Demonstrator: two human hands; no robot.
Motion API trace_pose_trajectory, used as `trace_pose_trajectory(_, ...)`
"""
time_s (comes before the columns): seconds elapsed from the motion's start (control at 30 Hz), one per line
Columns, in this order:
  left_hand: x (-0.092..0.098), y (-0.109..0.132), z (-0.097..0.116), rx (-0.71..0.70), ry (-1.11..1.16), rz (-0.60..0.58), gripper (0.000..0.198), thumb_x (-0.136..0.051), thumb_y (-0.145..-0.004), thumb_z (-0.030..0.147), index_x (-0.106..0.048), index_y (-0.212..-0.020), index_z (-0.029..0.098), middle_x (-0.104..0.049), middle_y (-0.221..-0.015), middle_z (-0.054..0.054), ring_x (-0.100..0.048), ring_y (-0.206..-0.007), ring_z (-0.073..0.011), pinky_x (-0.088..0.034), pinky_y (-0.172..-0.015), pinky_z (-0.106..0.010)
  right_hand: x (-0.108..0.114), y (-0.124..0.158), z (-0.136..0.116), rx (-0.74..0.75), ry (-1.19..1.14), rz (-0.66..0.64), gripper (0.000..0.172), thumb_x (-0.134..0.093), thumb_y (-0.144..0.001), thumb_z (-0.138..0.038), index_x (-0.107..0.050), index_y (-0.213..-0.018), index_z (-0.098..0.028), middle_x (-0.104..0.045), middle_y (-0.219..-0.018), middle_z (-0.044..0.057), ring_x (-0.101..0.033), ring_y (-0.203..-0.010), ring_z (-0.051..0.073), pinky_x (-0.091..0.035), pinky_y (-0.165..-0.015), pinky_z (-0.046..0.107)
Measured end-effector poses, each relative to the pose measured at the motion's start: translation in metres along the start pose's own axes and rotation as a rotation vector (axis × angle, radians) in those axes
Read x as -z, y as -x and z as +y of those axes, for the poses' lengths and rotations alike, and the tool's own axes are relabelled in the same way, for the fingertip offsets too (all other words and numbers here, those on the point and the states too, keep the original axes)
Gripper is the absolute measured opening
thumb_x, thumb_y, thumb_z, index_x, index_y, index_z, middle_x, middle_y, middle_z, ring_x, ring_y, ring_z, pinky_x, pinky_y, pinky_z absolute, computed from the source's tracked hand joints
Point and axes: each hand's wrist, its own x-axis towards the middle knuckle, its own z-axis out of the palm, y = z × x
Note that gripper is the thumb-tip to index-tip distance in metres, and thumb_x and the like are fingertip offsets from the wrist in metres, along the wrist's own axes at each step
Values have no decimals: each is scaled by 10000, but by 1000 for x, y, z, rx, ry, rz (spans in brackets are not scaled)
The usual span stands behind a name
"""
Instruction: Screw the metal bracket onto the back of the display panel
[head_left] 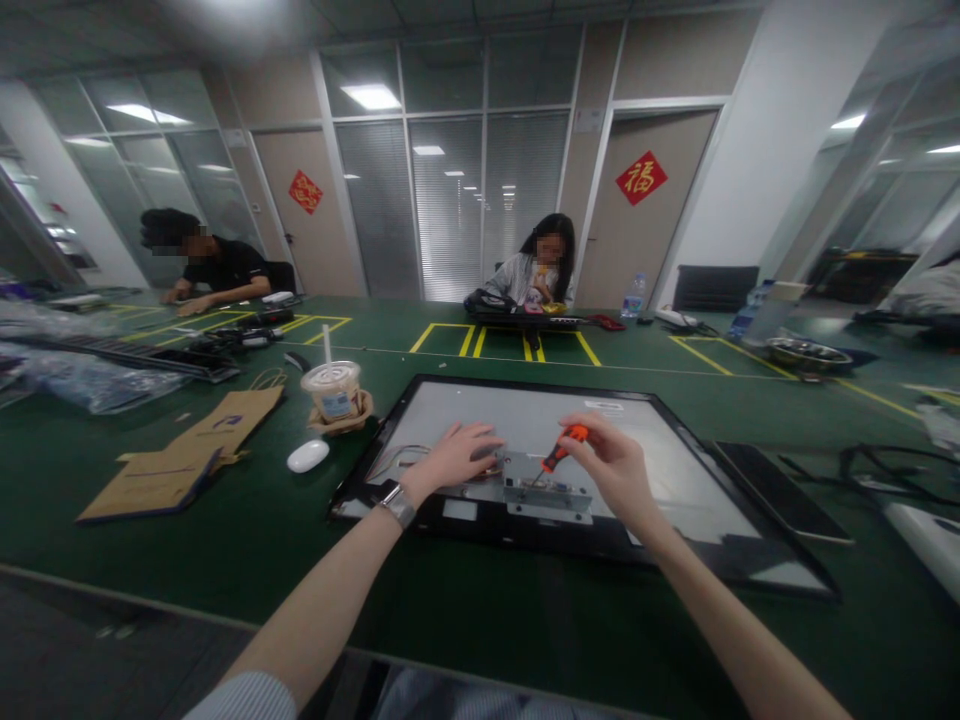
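My right hand [606, 458] grips an orange and black screwdriver [562, 449] by its handle, its shaft slanting down to the left. The tip meets a metal bracket [546, 496] that holds a small circuit board, though the exact contact point is too small to make out. My left hand [457, 456], a watch on its wrist, lies with fingers stretched out over the panel just left of the bracket, near some thin wires [397, 458]. Beneath both hands a large flat screen panel [480, 405] with a black frame rests on the green table.
Left of the panel stand a drink cup [331, 390] in a cardboard holder, a white oval case [308, 456] and brown paper bags [191, 455]. A dark flat slab [776, 490] lies to the right. Two people sit across the green table [300, 560].
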Motion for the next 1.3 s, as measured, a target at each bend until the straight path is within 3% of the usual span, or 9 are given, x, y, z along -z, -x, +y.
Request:
trace_pose_trajectory(0.13, 0, 0, 0, 1, 6, 3, 440, -433, -1022, 506, -544, -1421, 354, -394, -1606, -54, -329, -1497, -279, -154, -1234, -562, 3, 1, -7, -34, -31, -106, 279, -574, -962, -413, -770, -1094, -265, -745, -1123, 78, -676, -1093, 261, -529, -970, 430)
trace_pose_trajectory(0.23, 1, 1, 0, -7, 3, 3, 437, -427, -1027, 500, -539, -1424, 356, -386, -1610, -57, -327, -1498, -278, -155, -1232, -562, 3, 1, -8, -103, -80, -150, 296, -601, -948, -409, -745, -1165, -269, -763, -1061, 72, -714, -990, 253, -559, -914, 438)
trace_pose_trajectory(0.4, 0, 1, -1, -2, 2, -6, 447, -411, -1028, 522, -518, -1435, 374, -376, -1617, -42, -324, -1500, -278, -156, -1230, -570, 2, -1, -4, -54, -34, -54, 202, -762, -818, -416, -794, -932, -252, -683, -842, 45, -670, -763, 215, -583, -719, 372)
trace_pose_trajectory(0.5, -1, 1, -2, -11, -2, 0, 451, -414, -1026, 525, -522, -1434, 366, -382, -1613, -49, -322, -1500, -279, -150, -1233, -564, 2, -2, -5, -37, -27, -57, 232, -689, -877, -453, -788, -949, -256, -697, -920, 66, -684, -861, 235, -579, -786, 386)
trace_pose_trajectory(0.6, -1, 1, -2, -11, -2, 5, 450, -426, -1025, 516, -542, -1424, 345, -386, -1610, -57, -325, -1497, -289, -147, -1236, -557, 3, 0, -7, -81, -66, -147, 295, -572, -959, -438, -753, -1122, -271, -724, -1123, 80, -693, -1041, 256, -552, -921, 426)
trace_pose_trajectory(0.7, 1, 2, 2, -10, -5, 3, 441, -435, -1027, 493, -542, -1427, 339, -387, -1609, -65, -323, -1499, -290, -159, -1232, -563, 2, 1, -5, -130, -128, -196, 326, -594, -951, -406, -704, -1229, -276, -745, -1103, 73, -713, -1005, 251, -562, -905, 437)
trace_pose_trajectory(0.9, 5, 4, 8, 10, -9, -14, 439, -427, -1034, 471, -521, -1441, 336, -386, -1610, -65, -329, -1498, -277, -166, -1229, -576, -3, -1, -2, -15, -38, -34, 153, -782, -798, -334, -769, -930, -257, -653, -815, 25, -644, -759, 202, -569, -731, 371)
trace_pose_trajectory(1.07, 4, 3, 5, 2, -12, -12, 437, -411, -1035, 489, -523, -1433, 347, -379, -1615, -56, -320, -1502, -271, -159, -1233, -566, -1, -1, -3, -36, -60, -29, 184, -744, -833, -419, -764, -846, -237, -648, -843, 54, -646, -784, 209, -575, -674, 352)
trace_pose_trajectory(1.3, 1, 2, 1, 2, -3, -6, 443, -419, -1029, 503, -525, -1433, 354, -377, -1616, -53, -319, -1502, -279, -157, -1233, -563, 3, 2, 1, -164, -183, -177, 280, -596, -960, -426, -720, -1150, -263, -738, -1014, 67, -705, -923, 229, -580, -860, 427)
